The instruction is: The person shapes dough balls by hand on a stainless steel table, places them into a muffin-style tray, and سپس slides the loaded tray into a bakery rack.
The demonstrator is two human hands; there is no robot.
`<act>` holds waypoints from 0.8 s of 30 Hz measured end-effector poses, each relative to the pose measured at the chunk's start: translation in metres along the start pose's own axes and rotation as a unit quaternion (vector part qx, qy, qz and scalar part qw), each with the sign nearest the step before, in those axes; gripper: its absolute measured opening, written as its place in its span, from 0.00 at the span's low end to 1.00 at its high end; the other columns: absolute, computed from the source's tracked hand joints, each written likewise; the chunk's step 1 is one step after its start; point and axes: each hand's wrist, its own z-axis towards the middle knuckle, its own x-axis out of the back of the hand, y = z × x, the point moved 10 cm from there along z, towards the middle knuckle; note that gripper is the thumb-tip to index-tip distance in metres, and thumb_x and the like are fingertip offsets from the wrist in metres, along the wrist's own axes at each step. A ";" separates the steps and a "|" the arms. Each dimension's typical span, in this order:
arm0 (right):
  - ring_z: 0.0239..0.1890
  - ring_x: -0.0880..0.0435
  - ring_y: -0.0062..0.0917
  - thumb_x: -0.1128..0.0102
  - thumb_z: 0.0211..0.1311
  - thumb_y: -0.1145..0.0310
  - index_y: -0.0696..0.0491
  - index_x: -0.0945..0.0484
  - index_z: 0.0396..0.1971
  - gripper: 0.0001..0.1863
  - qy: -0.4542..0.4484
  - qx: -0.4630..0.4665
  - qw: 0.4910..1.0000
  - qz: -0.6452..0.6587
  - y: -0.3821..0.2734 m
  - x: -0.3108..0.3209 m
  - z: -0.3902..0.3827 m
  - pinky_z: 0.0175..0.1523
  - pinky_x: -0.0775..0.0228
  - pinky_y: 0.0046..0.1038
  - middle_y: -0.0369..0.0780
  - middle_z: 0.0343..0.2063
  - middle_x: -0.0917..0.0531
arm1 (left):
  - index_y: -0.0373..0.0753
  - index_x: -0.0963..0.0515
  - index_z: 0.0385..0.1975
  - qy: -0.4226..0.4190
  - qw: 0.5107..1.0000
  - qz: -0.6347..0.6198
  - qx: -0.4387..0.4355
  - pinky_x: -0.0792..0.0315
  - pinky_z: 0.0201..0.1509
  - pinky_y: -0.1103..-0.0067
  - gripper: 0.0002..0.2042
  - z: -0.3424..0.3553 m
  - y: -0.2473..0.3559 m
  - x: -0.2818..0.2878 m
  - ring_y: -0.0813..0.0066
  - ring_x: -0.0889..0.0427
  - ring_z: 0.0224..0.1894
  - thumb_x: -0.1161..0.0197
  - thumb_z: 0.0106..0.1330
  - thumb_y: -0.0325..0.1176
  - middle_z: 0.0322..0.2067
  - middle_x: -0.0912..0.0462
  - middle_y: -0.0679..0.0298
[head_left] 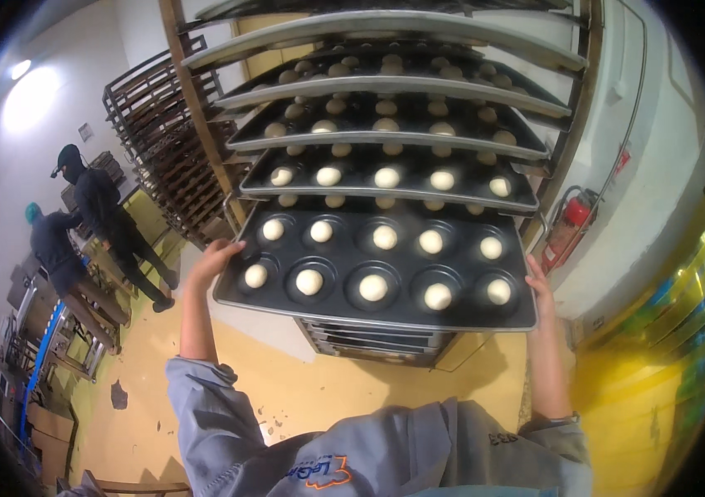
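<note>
A dark baking tray (406,267) with round wells juts out of a tall rack toward me. Pale dough balls (373,287) sit one to a well. My left hand (218,254) grips the tray's left edge, thumb on the rim; its other fingers are partly hidden. On the opposite side my right hand (540,282) holds the right edge, with the fingertips up along the rim. The tray's back part lies inside the rack, below another tray of dough balls (387,177).
The rack's brown uprights (199,99) frame several stacked trays. A second rack (162,132) stands to the left, near two people (108,219) beside a blue conveyor (42,352). At right are a red fire extinguisher (576,211) and a yellow translucent curtain (651,356).
</note>
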 end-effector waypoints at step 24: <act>0.35 0.20 0.23 0.43 0.69 0.68 0.51 0.25 0.37 0.04 0.110 -0.224 0.961 -0.119 0.233 0.163 -0.100 0.41 0.28 0.27 0.36 0.32 0.20 | 0.44 0.17 0.55 0.496 0.730 0.096 -0.461 0.45 0.71 0.60 0.31 -0.098 0.153 -0.259 0.47 0.31 0.69 0.68 0.75 0.52 0.60 0.20 0.56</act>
